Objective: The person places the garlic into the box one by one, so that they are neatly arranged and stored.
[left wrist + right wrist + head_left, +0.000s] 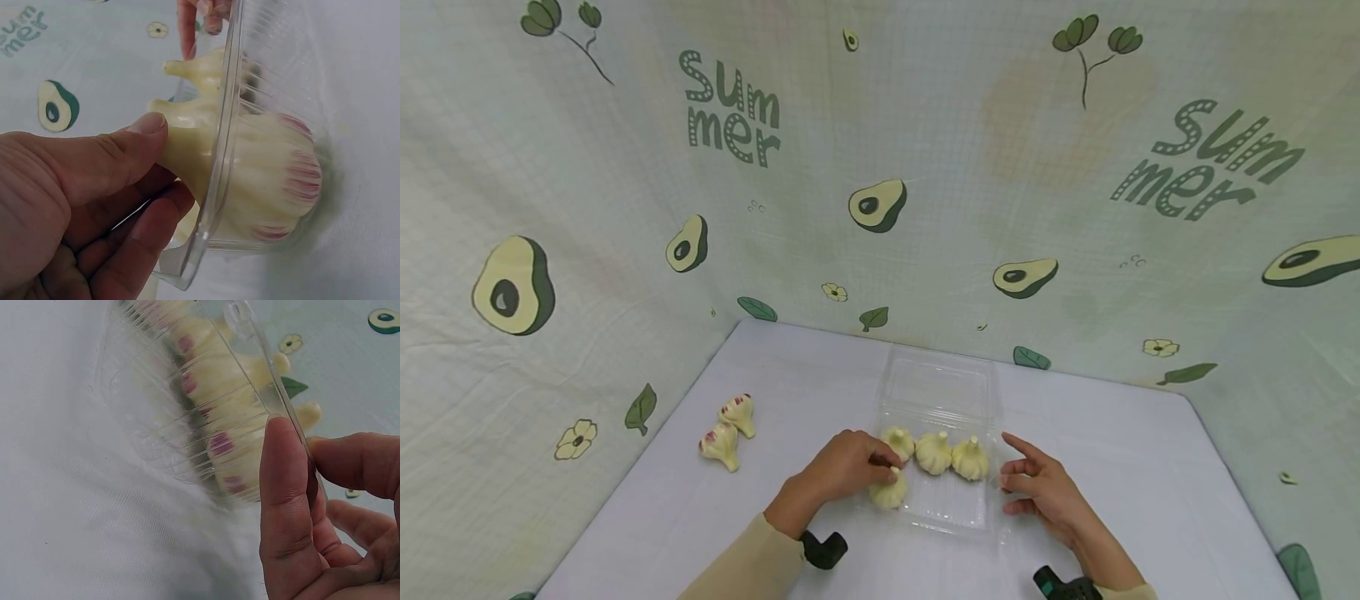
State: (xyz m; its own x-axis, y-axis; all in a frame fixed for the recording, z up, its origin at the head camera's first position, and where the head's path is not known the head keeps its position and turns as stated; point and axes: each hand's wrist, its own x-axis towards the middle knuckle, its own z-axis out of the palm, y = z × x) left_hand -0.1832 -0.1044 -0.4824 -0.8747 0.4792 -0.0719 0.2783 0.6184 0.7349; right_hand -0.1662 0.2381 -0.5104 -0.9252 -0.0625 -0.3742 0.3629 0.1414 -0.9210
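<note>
Clear box point(946, 503), right edge pinched by right hand point(1047, 487), front-left garlic point(889, 495) inside gripped by left hand point(846, 463); white table point(1120, 475) stretches past both sides, printed curtain point(940, 125) behind.

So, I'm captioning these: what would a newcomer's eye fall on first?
Probably the open clear plastic clamshell box on the white table, holding three garlic bulbs in a row, a fourth bulb pinched by the left hand at its near left. Behind, the avocado-print cloth stands out; two more bulbs lie at left.
</note>
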